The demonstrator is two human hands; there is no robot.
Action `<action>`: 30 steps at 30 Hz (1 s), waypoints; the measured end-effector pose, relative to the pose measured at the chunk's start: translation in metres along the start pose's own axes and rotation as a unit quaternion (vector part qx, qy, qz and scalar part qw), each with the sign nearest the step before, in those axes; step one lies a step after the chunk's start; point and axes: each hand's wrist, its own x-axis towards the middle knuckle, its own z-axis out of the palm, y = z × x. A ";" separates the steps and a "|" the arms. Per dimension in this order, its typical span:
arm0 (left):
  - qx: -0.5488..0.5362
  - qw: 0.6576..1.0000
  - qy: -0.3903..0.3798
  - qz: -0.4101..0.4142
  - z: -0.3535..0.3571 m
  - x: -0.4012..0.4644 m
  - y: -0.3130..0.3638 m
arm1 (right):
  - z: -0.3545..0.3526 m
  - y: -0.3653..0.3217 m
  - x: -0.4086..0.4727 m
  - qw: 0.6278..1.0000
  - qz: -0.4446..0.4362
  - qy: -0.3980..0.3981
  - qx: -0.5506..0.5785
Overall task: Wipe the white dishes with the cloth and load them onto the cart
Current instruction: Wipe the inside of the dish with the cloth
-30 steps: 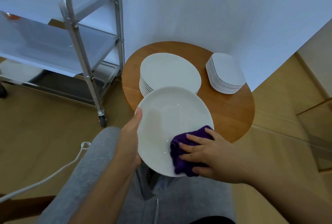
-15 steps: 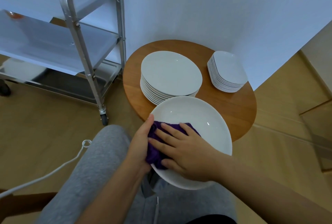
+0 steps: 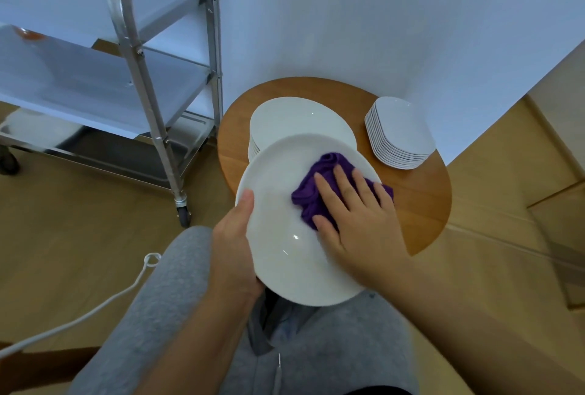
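My left hand (image 3: 234, 242) grips the left rim of a large white plate (image 3: 278, 230), thumb on top, holding it tilted above my lap. My right hand (image 3: 357, 220) lies flat with straight fingers on a crumpled purple cloth (image 3: 319, 185) and presses it against the plate's upper right face. Behind the plate, a stack of large white plates (image 3: 297, 119) sits on the round wooden table (image 3: 421, 201). A stack of smaller squarish white dishes (image 3: 402, 132) stands at the table's right. The steel cart (image 3: 139, 56) with shelves is at the left.
A white wall rises behind the table. The cart's caster wheel (image 3: 183, 214) stands on the wooden floor close to my left knee. A white cord (image 3: 95, 309) runs across the floor at lower left. Wooden furniture sits at the right edge.
My right hand has swept the cloth from the plate's lower left, near my left thumb, up to its upper right. The plate has tilted and risen toward the plate stack.
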 end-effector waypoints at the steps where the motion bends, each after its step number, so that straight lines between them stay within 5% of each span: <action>1: 0.015 1.000 -0.005 0.013 0.003 -0.001 0.001 | 0.002 -0.008 -0.008 0.999 0.043 -0.004 0.019; 6: 0.007 1.000 -0.015 0.003 0.015 -0.001 0.000 | 0.012 -0.043 -0.036 0.986 0.122 -0.020 0.115; 13: -0.037 0.999 -0.032 -0.017 0.018 0.001 0.004 | 0.006 -0.054 -0.034 0.966 -0.050 -0.012 0.253; 16: 0.001 0.999 -0.019 -0.033 0.011 0.008 0.018 | 0.008 -0.039 -0.041 0.974 -0.172 0.029 0.144; 22: 0.081 0.993 -0.060 -0.054 0.018 0.022 0.037 | 0.020 -0.008 -0.058 0.949 -0.252 0.190 -0.016; 25: 0.046 0.997 -0.055 -0.043 0.029 0.021 0.035 | 0.014 -0.003 -0.053 0.947 -0.229 0.222 -0.029; 30: 0.083 0.995 0.057 0.004 0.051 0.013 0.003 | 0.004 -0.027 -0.031 0.953 -0.119 0.267 0.075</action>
